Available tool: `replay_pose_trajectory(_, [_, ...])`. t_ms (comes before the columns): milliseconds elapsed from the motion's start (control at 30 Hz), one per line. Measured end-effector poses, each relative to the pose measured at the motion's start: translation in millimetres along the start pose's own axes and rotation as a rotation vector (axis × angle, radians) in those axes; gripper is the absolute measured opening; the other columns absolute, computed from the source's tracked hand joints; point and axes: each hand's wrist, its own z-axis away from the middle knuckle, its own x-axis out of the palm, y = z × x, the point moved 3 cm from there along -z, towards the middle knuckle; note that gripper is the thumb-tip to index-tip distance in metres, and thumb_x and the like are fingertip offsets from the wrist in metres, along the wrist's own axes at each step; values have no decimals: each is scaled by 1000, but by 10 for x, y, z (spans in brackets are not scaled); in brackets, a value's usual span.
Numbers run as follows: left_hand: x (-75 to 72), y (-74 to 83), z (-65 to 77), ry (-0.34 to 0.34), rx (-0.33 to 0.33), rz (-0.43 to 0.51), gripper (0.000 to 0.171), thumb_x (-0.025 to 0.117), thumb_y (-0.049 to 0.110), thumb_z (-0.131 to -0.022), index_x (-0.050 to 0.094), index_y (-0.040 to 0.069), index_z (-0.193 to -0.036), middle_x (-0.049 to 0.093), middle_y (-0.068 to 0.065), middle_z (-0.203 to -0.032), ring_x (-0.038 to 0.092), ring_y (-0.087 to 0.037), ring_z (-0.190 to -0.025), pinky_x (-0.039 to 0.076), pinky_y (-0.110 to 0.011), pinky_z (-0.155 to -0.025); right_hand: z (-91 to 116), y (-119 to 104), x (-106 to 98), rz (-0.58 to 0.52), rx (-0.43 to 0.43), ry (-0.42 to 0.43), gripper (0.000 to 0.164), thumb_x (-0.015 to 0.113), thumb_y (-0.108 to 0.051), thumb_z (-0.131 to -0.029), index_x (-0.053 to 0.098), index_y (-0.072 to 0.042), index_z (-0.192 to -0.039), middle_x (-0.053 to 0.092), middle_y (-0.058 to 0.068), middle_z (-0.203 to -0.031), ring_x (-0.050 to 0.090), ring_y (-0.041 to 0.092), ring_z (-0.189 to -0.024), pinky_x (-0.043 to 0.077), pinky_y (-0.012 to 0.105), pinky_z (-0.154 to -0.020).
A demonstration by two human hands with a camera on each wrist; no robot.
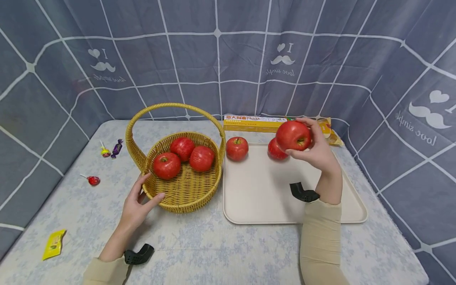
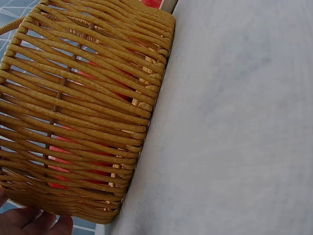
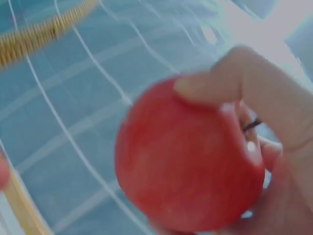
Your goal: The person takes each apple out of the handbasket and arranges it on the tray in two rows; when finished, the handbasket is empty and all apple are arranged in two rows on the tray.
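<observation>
My right hand (image 1: 318, 152) grips a red apple (image 1: 293, 135), held above the back part of a cream tray (image 1: 263, 190). In the right wrist view the thumb presses on that apple (image 3: 188, 156), and part of the other fingers is hidden behind it. My left hand (image 1: 137, 202) holds the near left side of a woven wicker basket (image 1: 189, 206) with an arched handle. From the left wrist, fingertips (image 2: 41, 223) show against the basket wall (image 2: 78, 107). Three red apples (image 1: 166, 166) lie inside the basket. On the tray are an apple (image 1: 236, 149) at the back left and another (image 1: 276, 150), partly covered by the held one.
Behind the tray lie a yellow pasta box (image 1: 249, 124) and a yellow packet (image 1: 333, 136). Left of the basket are a yellow lollipop (image 1: 105, 152), a purple wrapped candy (image 1: 116, 148) and a red lollipop (image 1: 93, 180). A yellow sachet (image 1: 54, 244) lies near the left front. Grey checked curtains (image 1: 196, 59) surround the table.
</observation>
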Motion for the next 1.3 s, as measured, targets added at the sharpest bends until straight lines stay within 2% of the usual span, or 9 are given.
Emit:
replay_pose_trajectory(100, [0,1,3,1,-4,-2,75,70,13,-85,29,10,-148,10,-9,-156,22,-34,-137,29,-1,-90,24,207,-211,83,115,132,85,77,4,-70,36,-19,-141,37,5,-136,36,22,-120,49,20,-79])
replay_pose_trajectory(200, [0,-2,8,2,-5,-4,75,70,14,-85,29,9,-147,10,-9,-156,22,-34,-137,30,-1,-89,36,417,-331,120,234,234,86,77,-4,-74,30,-22,-144,33,6,-141,35,25,-124,49,30,-87])
replay_pose_trajectory(333, [4,-16,14,3,-6,-4,75,70,14,-85,29,9,-147,10,-10,-156,22,-34,-137,30,-1,-89,44,680,-378,116,403,355,89,75,-8,-77,18,-21,-144,28,9,-143,32,26,-128,43,41,-98])
replay_pose_trajectory(500, [14,-35,9,-1,-6,-2,75,70,13,-85,28,10,-148,10,-9,-156,22,-34,-137,30,0,-88,78,987,-366,89,589,466,87,73,-10,-78,12,-16,-140,23,11,-143,29,26,-131,37,38,-104])
replay_pose_trajectory(700, [18,-36,10,-10,-15,-12,76,70,15,-86,28,11,-148,9,-8,-156,22,-33,-138,29,-1,-89,136,1313,-312,55,680,589,85,74,-10,-75,18,-15,-139,23,11,-143,30,24,-131,34,34,-106])
replay_pose_trajectory(900, [8,-23,14,-9,-24,-16,76,70,16,-86,28,13,-148,9,-8,-156,21,-32,-138,30,-3,-91,175,1457,-229,127,809,632,88,73,-17,-73,19,-19,-143,15,13,-144,25,29,-133,35,38,-105])
replay_pose_trajectory(1000, [6,-11,9,-7,-15,-10,75,70,15,-85,28,12,-148,9,-8,-156,22,-33,-138,30,-2,-91,183,1473,-228,134,829,667,88,73,-18,-72,21,-19,-144,16,13,-144,26,28,-132,35,38,-104])
replay_pose_trajectory(1300, [-2,-5,-3,-6,7,-4,75,70,13,-85,28,9,-148,10,-9,-156,21,-34,-138,29,-2,-91,181,1599,-247,3,819,810,94,71,-14,-75,13,-19,-149,23,3,-149,27,19,-134,36,31,-104])
